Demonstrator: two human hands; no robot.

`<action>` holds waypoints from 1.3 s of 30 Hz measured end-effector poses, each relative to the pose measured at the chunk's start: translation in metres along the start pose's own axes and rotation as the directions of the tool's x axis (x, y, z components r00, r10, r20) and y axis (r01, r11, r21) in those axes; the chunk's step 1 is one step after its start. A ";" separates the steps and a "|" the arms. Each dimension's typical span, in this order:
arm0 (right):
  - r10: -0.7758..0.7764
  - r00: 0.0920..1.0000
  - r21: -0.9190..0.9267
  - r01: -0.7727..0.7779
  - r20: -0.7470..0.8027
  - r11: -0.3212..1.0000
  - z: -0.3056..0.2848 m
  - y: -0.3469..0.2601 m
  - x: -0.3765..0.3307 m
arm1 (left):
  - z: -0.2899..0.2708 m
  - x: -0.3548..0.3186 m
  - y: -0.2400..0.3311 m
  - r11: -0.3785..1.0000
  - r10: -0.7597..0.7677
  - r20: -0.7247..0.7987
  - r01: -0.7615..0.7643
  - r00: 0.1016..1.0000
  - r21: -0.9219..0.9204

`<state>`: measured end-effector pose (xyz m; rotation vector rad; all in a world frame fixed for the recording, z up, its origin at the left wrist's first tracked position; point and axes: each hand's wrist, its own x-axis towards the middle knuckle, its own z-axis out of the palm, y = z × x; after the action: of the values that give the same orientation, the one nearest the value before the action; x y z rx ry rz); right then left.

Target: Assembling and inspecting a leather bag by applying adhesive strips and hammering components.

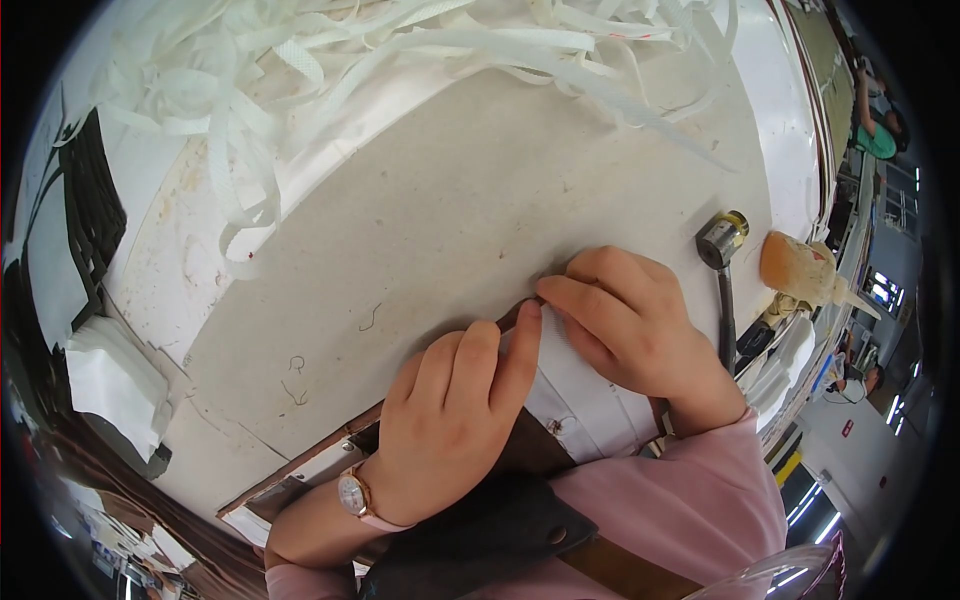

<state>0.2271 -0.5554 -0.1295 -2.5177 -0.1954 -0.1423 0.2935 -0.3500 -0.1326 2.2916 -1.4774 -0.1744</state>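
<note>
A brown-edged bag piece with white lining (590, 408) lies at the near edge of the table, partly under both hands. My left hand (440, 415) is closed over its far edge, the index finger pressed near the corner. My right hand (630, 325) pinches that same edge, its fingertips close to the left index finger. Below the hands, a dark brown flap with a round snap (470, 545) lies against my body. A strip with metal fittings (310, 467) shows beside my left wrist. The undersides of the fingers are hidden.
A metal-headed hammer (722, 240) lies right of my right hand, beside an amber bottle (795, 268). Loose white strips (400, 45) are heaped at the far side. Black pieces (95, 205) and a white stack (115, 385) lie left. Another person (875, 140) is far right.
</note>
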 end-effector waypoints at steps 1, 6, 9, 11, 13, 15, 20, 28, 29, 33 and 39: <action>0.000 1.000 0.001 0.000 0.000 1.000 -0.001 0.000 0.000 | 0.000 0.000 0.000 1.000 -0.001 0.000 0.001 1.000 0.000; -0.022 1.000 0.023 0.022 0.012 0.999 -0.001 0.002 0.000 | -0.002 0.001 0.001 1.000 -0.008 0.023 0.008 1.000 -0.001; -0.039 0.999 0.036 0.039 0.018 0.999 -0.004 0.004 -0.003 | -0.002 0.001 0.002 1.000 -0.008 0.027 0.008 1.000 0.006; -0.038 0.999 0.025 0.037 0.036 0.999 -0.008 0.003 -0.004 | -0.001 0.000 0.002 1.000 -0.007 0.027 0.007 1.000 0.016; -0.036 0.998 0.012 0.035 0.054 0.999 -0.010 0.002 -0.005 | 0.000 0.000 0.002 1.000 -0.005 0.026 0.005 1.000 0.024; -0.071 0.996 -0.001 0.071 0.051 0.997 -0.010 0.003 -0.007 | 0.000 0.000 0.002 1.000 0.002 0.022 -0.003 1.000 0.029; -0.080 0.996 -0.011 0.081 0.048 0.997 -0.010 0.003 -0.009 | 0.000 0.000 0.001 0.999 0.010 0.028 -0.011 1.000 0.038; -0.074 0.997 0.009 0.074 0.036 0.997 -0.010 0.006 -0.010 | 0.001 0.003 0.006 0.998 -0.005 0.024 0.003 1.000 0.067; -0.066 0.998 0.019 0.065 0.019 0.998 -0.009 0.005 -0.010 | 0.002 0.003 0.008 0.995 -0.007 0.019 0.005 1.000 0.104; -0.050 0.995 -0.037 0.053 0.086 0.998 -0.013 0.000 -0.010 | 0.001 0.004 0.008 0.988 0.012 0.020 -0.015 1.000 0.155; -0.104 0.993 -0.030 0.106 0.061 0.994 -0.012 0.003 -0.009 | 0.003 -0.009 0.006 0.999 -0.013 -0.033 0.014 0.999 0.052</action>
<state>0.2180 -0.5661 -0.1226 -2.5470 -0.3530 -0.1134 0.2839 -0.3451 -0.1334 2.3346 -1.4669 -0.1032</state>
